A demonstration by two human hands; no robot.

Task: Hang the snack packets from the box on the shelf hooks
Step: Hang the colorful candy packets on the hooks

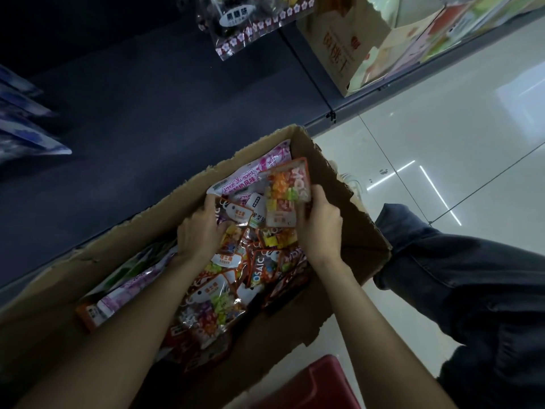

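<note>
Both hands reach into the open cardboard box [348, 231], which is heaped with snack packets [233, 278]. The right hand [320, 228] curls round an orange-edged packet [287, 193] of coloured sweets, lifted at the box's far end. The left hand [200, 231] lies among the packets, fingers bent onto one; whether it grips cannot be told. Beyond the box hangs a clear packet [250, 22] against the dark shelf panel [153, 98]. Right of the box is a jeans-clad leg [472, 276].

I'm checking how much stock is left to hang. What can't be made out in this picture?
- Head view: lower packets in the cardboard box, buried under the top layer.
- Left hand fingertips, tucked among packets.
- Shelf hooks: dark, top edge cuts off the hanging packet.
- Orange packet small print, blurred.
</note>
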